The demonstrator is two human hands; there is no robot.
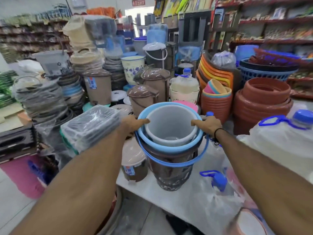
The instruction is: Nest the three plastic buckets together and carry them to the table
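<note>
Three plastic buckets sit nested one inside another in the middle of the view. The grey bucket (171, 122) is innermost, the light blue bucket (169, 149) holds it, and the dark brown bucket (174, 175) is outermost, its base over the white table (152, 194). A blue handle (172, 164) hangs down across the front. My left hand (133, 123) grips the left rim with the thumb over the blue edge. My right hand (207, 124) grips the right rim the same way. Whether the stack rests on the table or hangs just above it is unclear.
A brown lidded bin (133, 165) stands on the table just left of the stack. Wrapped water jugs (218, 182) with blue caps crowd the right side. Wrapped trays (91, 126), stacked basins (262, 100), a pink tub (22, 175) and store shelves surround the table.
</note>
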